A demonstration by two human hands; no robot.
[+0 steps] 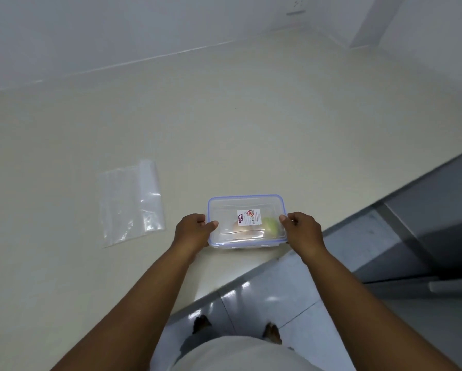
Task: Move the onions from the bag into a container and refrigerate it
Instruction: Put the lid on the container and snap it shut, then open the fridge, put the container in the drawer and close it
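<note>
Onions [262,227] sit under the lid inside the container [247,202] near the counter's [251,116] near edge, so you've got it clamped end to end, left hand [193,230] and right hand [303,228], looks ready to lift toward the fridge; flat bag [130,202] lies apart to the left.

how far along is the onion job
Done, it seems: the bag lies flat and looks empty on the counter, and onions sit inside the lidded container. In hand: left hand and right hand grip its two ends. Left: carrying it into the fridge.
</note>
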